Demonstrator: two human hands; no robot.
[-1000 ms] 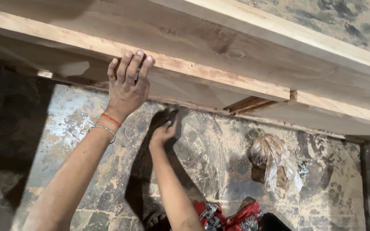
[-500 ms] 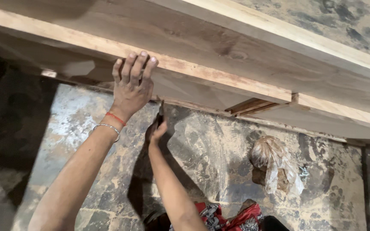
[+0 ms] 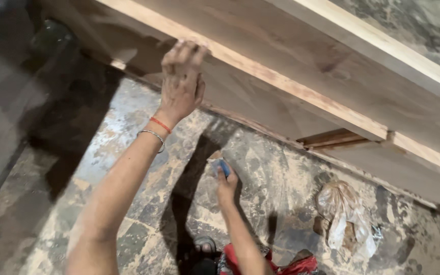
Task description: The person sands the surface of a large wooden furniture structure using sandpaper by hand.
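a woodworking shop. raw timber boards (image 3: 291, 66) lie overhead. sawdust coats the stone floor (image 3: 128, 203).

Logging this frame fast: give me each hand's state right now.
Left hand: open, fingers pressed on the wooden rail.
Right hand: closed on a small blue block down near the floor.

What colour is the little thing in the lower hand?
Blue. The small block in the right hand shows best in the head view.
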